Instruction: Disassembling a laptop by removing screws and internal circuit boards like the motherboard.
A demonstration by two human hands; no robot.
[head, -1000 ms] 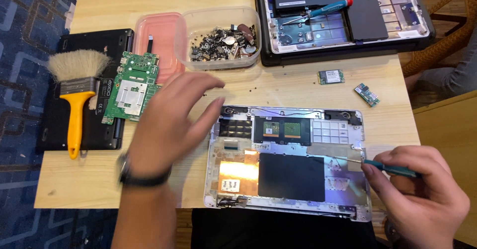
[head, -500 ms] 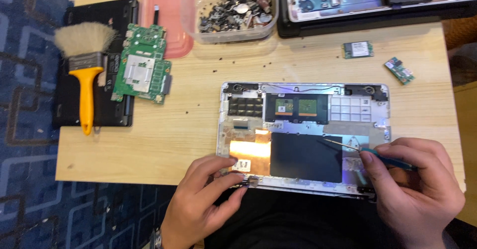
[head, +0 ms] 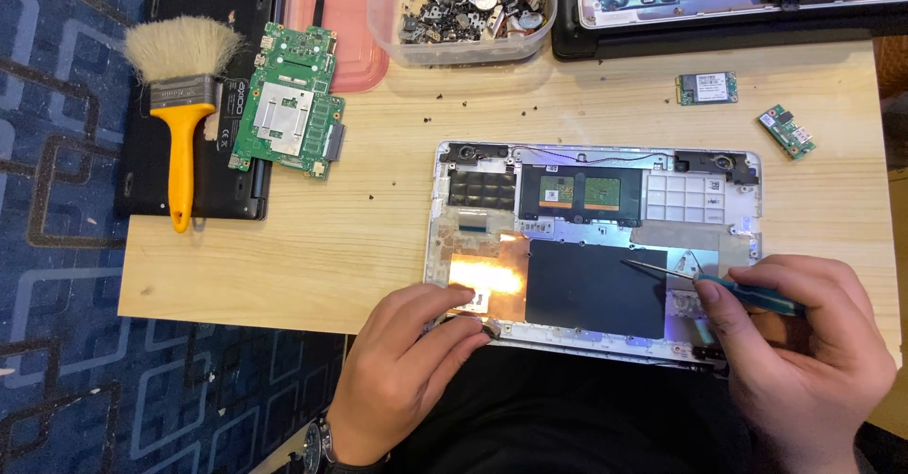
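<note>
The left hand (head: pixel 402 375) pinched the near edge of the opened laptop shell (head: pixel 591 247); the right hand (head: pixel 804 351) gripped a screwdriver (head: pixel 719 285) over its black pad.

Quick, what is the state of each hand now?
Left hand: fingers pinch the near edge of the opened laptop case.
Right hand: closed on a thin screwdriver.

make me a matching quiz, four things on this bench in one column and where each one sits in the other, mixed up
Things:
1. brush
2. green board
3. tub of scrap parts
4. screwdriver

Places:
A. in the right hand
B. on the black laptop at the table's left edge, handle toward the person
C. at the table's far edge, beside the pink lid
D. overhanging the black laptop's right edge

Pairs: 1-B, 2-D, 3-C, 4-A
</note>
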